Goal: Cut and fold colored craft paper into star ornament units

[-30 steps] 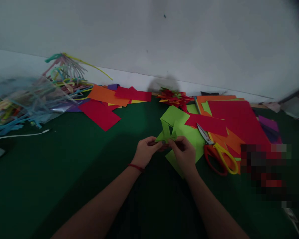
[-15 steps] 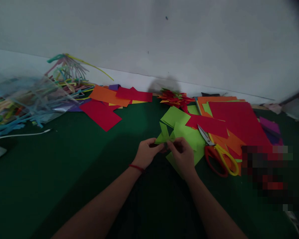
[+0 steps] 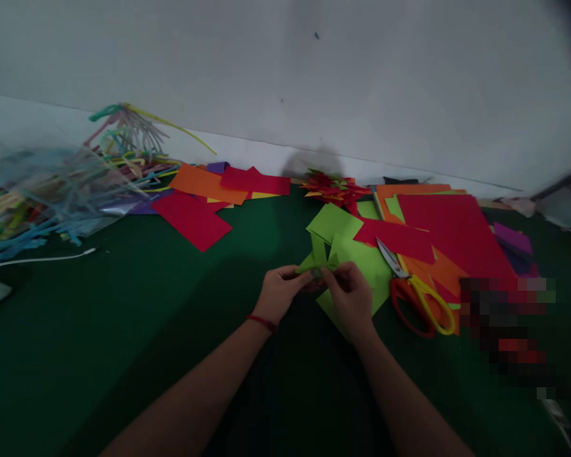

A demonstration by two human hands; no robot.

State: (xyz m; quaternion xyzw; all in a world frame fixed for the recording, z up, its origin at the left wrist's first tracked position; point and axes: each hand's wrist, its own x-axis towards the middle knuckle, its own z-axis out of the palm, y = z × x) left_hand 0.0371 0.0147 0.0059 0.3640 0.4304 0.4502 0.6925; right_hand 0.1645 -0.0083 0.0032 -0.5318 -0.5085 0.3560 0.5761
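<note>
Between my two hands is a folded green paper (image 3: 320, 255) with pointed flaps standing up from it. My left hand (image 3: 280, 292) pinches its left side, a red cord around the wrist. On the other side my right hand (image 3: 349, 295) grips it with thumb and fingers; the fingertips nearly meet at its lower edge and hide that part. Light green paper sheets (image 3: 368, 263) lie under and beside my right hand. Scissors (image 3: 416, 285) with red and yellow handles rest just to the right, their blades slightly apart on the papers.
A layered red, orange and green paper flower (image 3: 333, 187) sits by the wall. Red sheets (image 3: 457, 228) are stacked at the right. Orange paper (image 3: 209, 184) and a red piece (image 3: 193, 219) lie back left. Colourful pipe cleaners (image 3: 133, 139) and a plastic bag (image 3: 61, 168) fill the left.
The upright flaps of the green paper have shifted slightly and stand straighter between my fingers. Both hands keep their grip in nearly the same place.
</note>
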